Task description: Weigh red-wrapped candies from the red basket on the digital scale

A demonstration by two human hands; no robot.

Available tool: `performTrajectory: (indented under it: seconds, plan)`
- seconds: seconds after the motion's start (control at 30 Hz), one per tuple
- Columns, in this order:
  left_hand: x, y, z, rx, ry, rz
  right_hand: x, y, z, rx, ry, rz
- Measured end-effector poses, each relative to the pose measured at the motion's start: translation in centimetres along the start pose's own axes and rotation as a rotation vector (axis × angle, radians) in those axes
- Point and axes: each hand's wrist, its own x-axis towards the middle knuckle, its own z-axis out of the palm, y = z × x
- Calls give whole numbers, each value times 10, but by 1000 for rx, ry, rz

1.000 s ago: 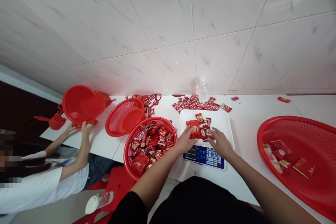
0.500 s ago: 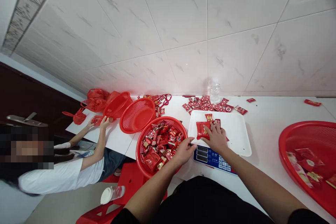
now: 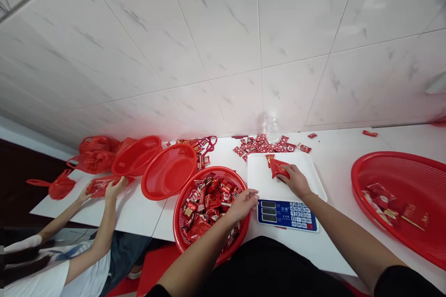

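Note:
A red wrapped packet (image 3: 278, 168) is gripped in my right hand (image 3: 295, 181), over the white pan (image 3: 259, 185) of a weighing scale. One small gold-and-red wrapped candy (image 3: 269, 159) lies on the pan just behind the packet. The hand hides part of what it holds. My left hand (image 3: 244, 204) hovers at the scale's left edge with loosely bent fingers apart and nothing in them. Beneath that wrist sits a red basket (image 3: 178, 204) full of wrapped candies (image 3: 212, 199). The scale's blue keypad panel (image 3: 287, 213) faces me.
Loose red packets (image 3: 259, 145) and a clear bottle (image 3: 272, 129) stand along the wall. Two more red baskets (image 3: 169, 171) are at left, where a co-worker's hands (image 3: 114, 188) hold a red bag (image 3: 101, 186). A large red basket (image 3: 362, 167) with several packets is at right.
My right hand has picked up the red packet from the pan, and other candies there are no longer visible on it. My view has shifted; the left hand stays beside the scale.

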Motion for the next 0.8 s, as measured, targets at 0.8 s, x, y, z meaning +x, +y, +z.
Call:
performTrajectory:
  seconds: [0.8]
  plan:
    - [20,22,25,-717,-454,-272,-40,-142,-35,660,83,-51]
